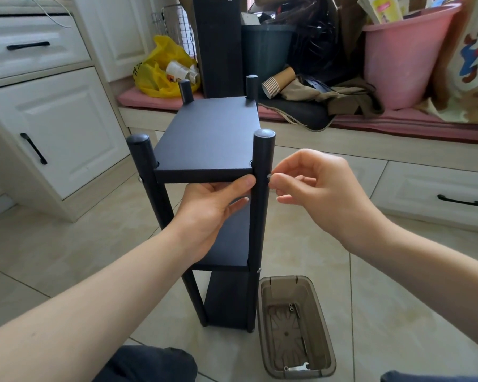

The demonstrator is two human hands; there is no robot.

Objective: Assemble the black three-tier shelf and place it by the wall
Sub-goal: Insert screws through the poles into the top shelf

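one screw (268, 177) sits pinched by the right hand (315, 188) at the near right post (262, 157); left hand (213, 213) grips the top board (207, 139). hold it level, feed the screw straight.

The shelf (210, 139) boards look matt black, finely grained; its posts (262, 161) are smoother, with faintly shiny caps; the screw (268, 177) is silvery metal; the tray (324, 340) is translucent brown plastic (glossy at the rim); the floor tiles (66, 257) are polished beige.
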